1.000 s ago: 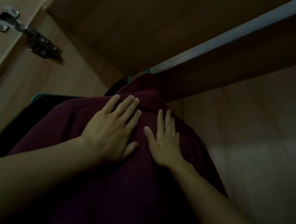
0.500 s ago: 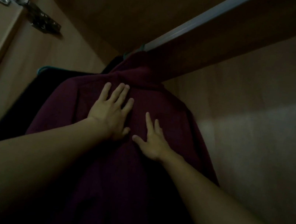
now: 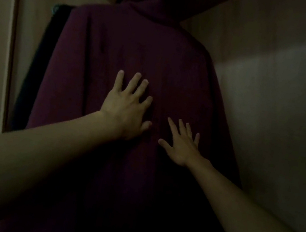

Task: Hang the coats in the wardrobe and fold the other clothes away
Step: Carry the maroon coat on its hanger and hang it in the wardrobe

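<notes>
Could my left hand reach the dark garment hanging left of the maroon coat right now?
Probably yes. The left hand lies open on the maroon coat, holding nothing, and the dark garment shows its edge uncovered beside it.

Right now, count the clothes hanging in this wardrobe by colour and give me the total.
maroon coat: 1
dark garment, near black, half hidden behind the coat's left side: 1
Total: 2
</notes>
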Tool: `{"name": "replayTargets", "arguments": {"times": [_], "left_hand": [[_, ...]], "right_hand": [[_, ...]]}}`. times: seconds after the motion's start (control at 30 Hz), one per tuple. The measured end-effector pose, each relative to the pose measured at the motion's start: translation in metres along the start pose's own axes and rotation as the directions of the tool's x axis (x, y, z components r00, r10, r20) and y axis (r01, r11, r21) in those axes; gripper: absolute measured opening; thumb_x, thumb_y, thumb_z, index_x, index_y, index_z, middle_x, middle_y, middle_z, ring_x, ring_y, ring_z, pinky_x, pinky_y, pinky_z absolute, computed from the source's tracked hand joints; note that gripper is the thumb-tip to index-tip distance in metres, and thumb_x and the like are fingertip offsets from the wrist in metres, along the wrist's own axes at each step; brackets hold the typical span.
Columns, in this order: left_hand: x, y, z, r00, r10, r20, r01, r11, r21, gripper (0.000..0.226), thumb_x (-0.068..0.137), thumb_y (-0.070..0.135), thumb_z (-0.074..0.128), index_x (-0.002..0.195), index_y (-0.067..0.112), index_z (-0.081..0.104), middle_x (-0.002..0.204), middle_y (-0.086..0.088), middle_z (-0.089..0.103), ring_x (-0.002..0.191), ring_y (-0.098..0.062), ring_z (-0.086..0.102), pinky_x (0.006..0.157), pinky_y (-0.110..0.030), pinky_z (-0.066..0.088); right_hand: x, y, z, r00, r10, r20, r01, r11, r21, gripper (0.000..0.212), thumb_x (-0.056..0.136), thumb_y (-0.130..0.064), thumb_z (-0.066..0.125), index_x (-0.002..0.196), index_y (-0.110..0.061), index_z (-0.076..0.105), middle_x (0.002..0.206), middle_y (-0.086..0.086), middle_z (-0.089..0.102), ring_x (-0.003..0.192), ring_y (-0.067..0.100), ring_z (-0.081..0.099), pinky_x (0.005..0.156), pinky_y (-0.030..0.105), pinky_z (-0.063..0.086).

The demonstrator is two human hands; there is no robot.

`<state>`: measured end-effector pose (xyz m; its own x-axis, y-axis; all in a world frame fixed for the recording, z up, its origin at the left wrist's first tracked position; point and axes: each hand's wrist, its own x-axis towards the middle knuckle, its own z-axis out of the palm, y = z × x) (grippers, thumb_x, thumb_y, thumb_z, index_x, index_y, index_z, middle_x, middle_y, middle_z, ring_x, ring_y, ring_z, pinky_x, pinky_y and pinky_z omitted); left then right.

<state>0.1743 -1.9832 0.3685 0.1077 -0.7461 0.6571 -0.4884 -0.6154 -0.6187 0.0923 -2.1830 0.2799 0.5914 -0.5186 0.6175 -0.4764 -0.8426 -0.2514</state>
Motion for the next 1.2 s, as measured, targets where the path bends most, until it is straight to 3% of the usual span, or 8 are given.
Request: {"name": "replayTargets", "arguments": {"times": [0.1, 0.23, 0.37, 0.47, 0.6, 0.83, 1.0, 1.2], "left_hand": [[-0.04, 0.032, 0.023, 0.996, 0.073, 0.053, -0.073, 0.997, -0.008, 0.081, 0.092, 0.073, 0.015, 0.157, 0.025, 0.007, 0.165, -0.014, -0.012, 0.15, -0.036, -0.019, 0.115, -0.067, -0.008], [-0.079, 0.047, 0.067, 0.973, 0.11, 0.204, -0.106, 0.994, -0.034, 0.081, 0.094, 0.07, 0.018, 0.158, 0.025, -0.002, 0.163, -0.012, -0.019, 0.148, -0.034, -0.024, 0.115, -0.064, -0.012], [-0.096, 0.041, 0.081, 0.956, 0.08, 0.283, -0.055, 0.994, -0.096, 0.08, 0.095, 0.068, 0.022, 0.158, 0.024, -0.002, 0.163, -0.012, -0.02, 0.148, -0.033, -0.024, 0.119, -0.059, -0.007], [-0.111, 0.043, 0.071, 0.964, 0.135, 0.228, -0.097, 0.98, -0.172, 0.078, 0.096, 0.066, 0.023, 0.158, 0.023, 0.002, 0.165, -0.012, -0.015, 0.15, -0.031, -0.02, 0.121, -0.056, -0.003], [-0.13, 0.046, 0.058, 0.976, 0.183, 0.119, -0.151, 0.959, -0.241, 0.077, 0.097, 0.065, 0.022, 0.158, 0.021, 0.006, 0.165, -0.012, -0.009, 0.152, -0.03, -0.014, 0.121, -0.053, -0.005], [-0.166, 0.053, 0.047, 0.958, 0.283, -0.051, -0.283, 0.9, -0.332, 0.075, 0.099, 0.061, 0.023, 0.157, 0.016, 0.01, 0.165, -0.015, 0.0, 0.152, -0.034, -0.008, 0.119, -0.061, -0.004], [-0.211, 0.06, 0.04, 0.937, 0.329, -0.115, -0.343, 0.808, -0.479, 0.072, 0.1, 0.059, 0.025, 0.156, 0.016, 0.015, 0.165, -0.014, 0.007, 0.152, -0.033, -0.002, 0.119, -0.061, -0.002], [-0.259, 0.053, -0.002, 0.89, 0.376, -0.259, -0.456, 0.711, -0.535, 0.07, 0.1, 0.058, 0.026, 0.155, 0.016, 0.02, 0.164, -0.013, 0.012, 0.152, -0.033, 0.001, 0.12, -0.059, 0.003]], "right_hand": [[-0.036, 0.01, 0.029, 0.996, 0.053, 0.068, -0.053, 0.999, 0.002, 0.079, 0.096, -0.064, 0.035, 0.153, -0.041, -0.014, 0.164, 0.003, -0.019, 0.149, 0.026, -0.022, 0.116, 0.063, -0.011], [-0.074, 0.033, 0.059, 0.959, 0.124, 0.256, -0.135, 0.99, 0.028, 0.081, 0.095, -0.065, 0.04, 0.154, -0.042, -0.01, 0.162, 0.0, -0.025, 0.149, 0.026, -0.022, 0.115, 0.069, -0.001], [-0.097, 0.035, 0.05, 0.949, 0.125, 0.289, -0.158, 0.983, 0.094, 0.077, 0.095, -0.063, 0.043, 0.155, -0.042, -0.002, 0.164, 0.0, -0.019, 0.15, 0.026, -0.018, 0.12, 0.061, 0.007], [-0.113, 0.019, 0.037, 0.961, 0.102, 0.255, -0.134, 0.985, 0.11, 0.073, 0.097, -0.061, 0.041, 0.155, -0.041, 0.001, 0.165, -0.001, -0.014, 0.151, 0.025, -0.013, 0.122, 0.052, 0.006], [-0.14, -0.008, 0.017, 0.973, 0.114, 0.199, -0.123, 0.992, 0.034, 0.072, 0.098, -0.06, 0.039, 0.156, -0.039, 0.003, 0.165, 0.0, -0.009, 0.152, 0.025, -0.007, 0.122, 0.052, 0.01], [-0.214, -0.057, -0.032, 0.974, 0.225, 0.021, -0.22, 0.966, -0.137, 0.068, 0.099, -0.055, 0.04, 0.157, -0.034, 0.01, 0.165, 0.004, 0.006, 0.151, 0.026, 0.006, 0.12, 0.05, 0.018], [-0.288, -0.095, -0.053, 0.943, 0.331, -0.025, -0.325, 0.905, -0.274, 0.067, 0.099, -0.053, 0.042, 0.156, -0.03, 0.014, 0.161, 0.006, 0.022, 0.145, 0.027, 0.023, 0.116, 0.049, 0.028], [-0.377, -0.152, -0.107, 0.912, 0.411, 0.0, -0.349, 0.774, -0.528, 0.07, 0.098, -0.056, 0.041, 0.156, -0.027, 0.014, 0.163, 0.007, 0.014, 0.147, 0.028, 0.016, 0.116, 0.054, 0.024]]}}
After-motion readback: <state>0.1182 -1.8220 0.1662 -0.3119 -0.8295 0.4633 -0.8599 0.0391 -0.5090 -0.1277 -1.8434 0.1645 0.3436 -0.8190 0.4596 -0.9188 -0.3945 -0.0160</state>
